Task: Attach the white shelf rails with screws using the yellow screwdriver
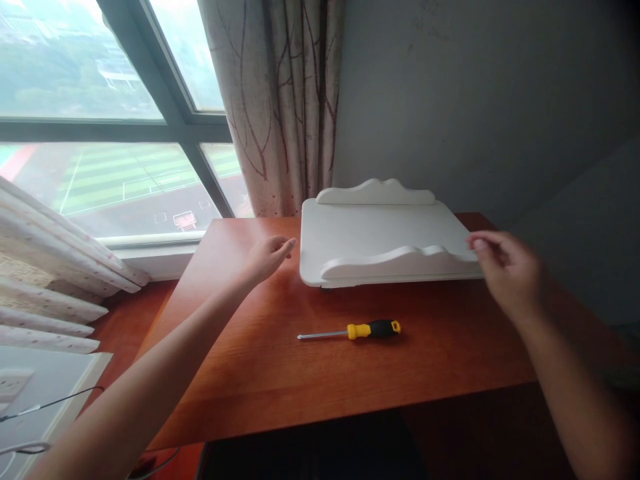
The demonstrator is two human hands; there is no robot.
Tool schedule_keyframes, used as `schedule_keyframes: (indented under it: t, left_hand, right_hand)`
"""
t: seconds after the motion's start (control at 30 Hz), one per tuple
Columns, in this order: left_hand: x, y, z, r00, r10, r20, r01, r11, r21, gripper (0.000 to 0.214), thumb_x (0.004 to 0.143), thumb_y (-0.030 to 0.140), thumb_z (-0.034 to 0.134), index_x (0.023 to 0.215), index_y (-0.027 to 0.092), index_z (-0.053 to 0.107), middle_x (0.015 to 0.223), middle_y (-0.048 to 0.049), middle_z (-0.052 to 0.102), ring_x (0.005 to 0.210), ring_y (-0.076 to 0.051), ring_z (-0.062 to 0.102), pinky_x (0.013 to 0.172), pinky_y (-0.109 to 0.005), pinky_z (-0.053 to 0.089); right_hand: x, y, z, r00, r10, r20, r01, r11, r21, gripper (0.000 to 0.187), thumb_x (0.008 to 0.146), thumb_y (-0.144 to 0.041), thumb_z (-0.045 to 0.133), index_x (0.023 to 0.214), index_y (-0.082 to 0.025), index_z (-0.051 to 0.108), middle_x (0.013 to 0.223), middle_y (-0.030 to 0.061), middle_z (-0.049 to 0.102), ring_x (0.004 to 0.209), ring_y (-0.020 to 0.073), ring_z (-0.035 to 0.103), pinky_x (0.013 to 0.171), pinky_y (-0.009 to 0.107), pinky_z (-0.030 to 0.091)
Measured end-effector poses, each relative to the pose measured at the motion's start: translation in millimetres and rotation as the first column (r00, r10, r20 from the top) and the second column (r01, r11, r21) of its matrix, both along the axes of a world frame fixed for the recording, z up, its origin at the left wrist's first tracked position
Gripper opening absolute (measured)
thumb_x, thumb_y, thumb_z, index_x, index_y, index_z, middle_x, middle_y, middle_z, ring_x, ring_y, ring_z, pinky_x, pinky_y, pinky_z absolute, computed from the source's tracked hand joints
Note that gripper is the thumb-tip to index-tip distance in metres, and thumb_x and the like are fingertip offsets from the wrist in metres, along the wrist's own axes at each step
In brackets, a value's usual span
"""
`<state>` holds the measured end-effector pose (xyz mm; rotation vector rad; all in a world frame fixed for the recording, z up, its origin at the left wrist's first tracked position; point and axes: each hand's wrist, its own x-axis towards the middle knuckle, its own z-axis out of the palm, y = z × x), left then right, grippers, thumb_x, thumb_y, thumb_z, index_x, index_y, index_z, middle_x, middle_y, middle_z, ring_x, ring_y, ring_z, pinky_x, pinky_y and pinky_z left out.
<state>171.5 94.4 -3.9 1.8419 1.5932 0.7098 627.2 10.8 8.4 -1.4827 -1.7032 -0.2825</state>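
Observation:
A white wooden board (pixel 380 233) with two wavy-edged side rails lies flat on the reddish-brown table (pixel 260 373), near the wall. My right hand (pixel 505 270) is at its right front corner, fingers pinched on the end of the near rail. My left hand (pixel 267 257) hovers just left of the board, fingers loosely together and holding nothing, a small gap from the board's edge. A screwdriver (pixel 357 330) with a yellow and black handle lies on the table in front of the board, shaft pointing left.
A patterned curtain (pixel 280 100) hangs behind the table's far edge beside a large window (pixel 100 133). A grey wall stands behind the board. Folded curtain fabric (pixel 50 293) and a white unit with a cable (pixel 30 407) are at lower left.

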Motion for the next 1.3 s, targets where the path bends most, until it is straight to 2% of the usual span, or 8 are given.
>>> schedule_keyframes:
  t: [0.07,0.13,0.17,0.27,0.5,0.7,0.83,1.3]
  left_hand:
    - [-13.4,-20.6,3.9,0.998,0.000,-0.067,0.002,1.000,0.025,0.049,0.088,0.063,0.048,0.092,0.020,0.070,0.086,-0.0065,0.072,0.079,-0.023,0.064,0.069,-0.030,0.045]
    - [-26.2,-39.3,2.9,0.986,0.011,-0.164,-0.001,0.998,0.061,0.047,0.086,0.062,0.052,0.099,0.021,0.071,0.087,-0.0066,0.073,0.078,-0.024,0.064,0.068,-0.031,0.044]
    - [-32.2,-47.5,0.8,0.969,0.006,-0.246,0.014,0.997,0.077,0.048,0.086,0.061,0.051,0.103,0.021,0.071,0.088,-0.0063,0.073,0.077,-0.023,0.065,0.067,-0.031,0.044]
    - [-48.4,-67.7,-8.2,0.921,-0.018,-0.389,0.050,0.996,0.073,0.048,0.090,0.060,0.046,0.107,0.022,0.070,0.093,-0.0058,0.074,0.075,-0.022,0.066,0.066,-0.031,0.045]
    - [-69.1,-102.2,-21.3,0.939,-0.003,-0.344,0.028,0.997,0.067,0.049,0.093,0.061,0.043,0.112,0.023,0.067,0.095,-0.0050,0.073,0.076,-0.020,0.067,0.069,-0.031,0.048]
    - [-67.8,-121.0,-21.9,0.957,-0.006,-0.291,0.026,0.997,0.067,0.047,0.093,0.059,0.044,0.111,0.022,0.067,0.090,-0.0051,0.073,0.072,-0.020,0.067,0.067,-0.030,0.049]
    - [-64.4,-128.0,-22.5,0.966,-0.012,-0.260,0.034,0.996,0.081,0.042,0.093,0.056,0.046,0.108,0.023,0.068,0.085,-0.0042,0.073,0.069,-0.020,0.067,0.065,-0.030,0.049]
    - [-64.6,-134.8,-27.8,0.976,-0.004,-0.216,0.022,0.997,0.078,0.038,0.093,0.050,0.049,0.109,0.021,0.069,0.087,-0.0040,0.074,0.068,-0.019,0.068,0.065,-0.029,0.049]
  right_hand:
    - [-56.5,-43.8,-6.9,0.946,0.318,0.067,-0.304,0.939,-0.157,0.020,0.095,-0.022,0.058,0.112,-0.021,0.068,0.110,0.0076,0.071,0.101,0.0156,0.067,0.090,0.030,0.055]
    - [-102.6,-73.4,-22.7,0.834,0.535,0.138,-0.461,0.811,-0.361,0.031,0.095,-0.018,0.056,0.124,-0.026,0.064,0.124,0.0067,0.067,0.116,0.0185,0.063,0.102,0.036,0.053]
    - [-119.1,-82.1,-32.1,0.806,0.573,0.148,-0.478,0.778,-0.407,0.034,0.094,-0.018,0.057,0.126,-0.026,0.063,0.127,0.0066,0.065,0.119,0.0208,0.061,0.103,0.040,0.052]
    - [-142.8,-89.2,-57.0,0.808,0.574,0.132,-0.473,0.766,-0.436,0.036,0.093,-0.013,0.054,0.125,-0.025,0.063,0.125,0.0077,0.065,0.114,0.0222,0.061,0.098,0.042,0.054]
    - [-125.9,-73.5,-69.3,0.799,0.595,0.091,-0.520,0.759,-0.391,0.037,0.095,-0.006,0.046,0.122,-0.024,0.063,0.116,0.0078,0.067,0.109,0.0208,0.061,0.095,0.041,0.054]
    - [-87.0,-49.9,-76.4,0.869,0.491,0.059,-0.454,0.839,-0.301,0.036,0.094,-0.009,0.046,0.118,-0.025,0.067,0.114,0.0082,0.068,0.107,0.0220,0.064,0.094,0.044,0.057]
    - [-72.0,-41.2,-87.9,0.887,0.455,0.081,-0.412,0.859,-0.304,0.035,0.093,-0.012,0.047,0.115,-0.026,0.069,0.115,0.0074,0.069,0.107,0.0222,0.066,0.094,0.045,0.058]
    - [-80.2,-46.6,-91.7,0.894,0.382,0.233,-0.305,0.902,-0.306,0.034,0.092,-0.017,0.053,0.123,-0.024,0.065,0.125,0.0080,0.067,0.114,0.0258,0.063,0.099,0.049,0.053]
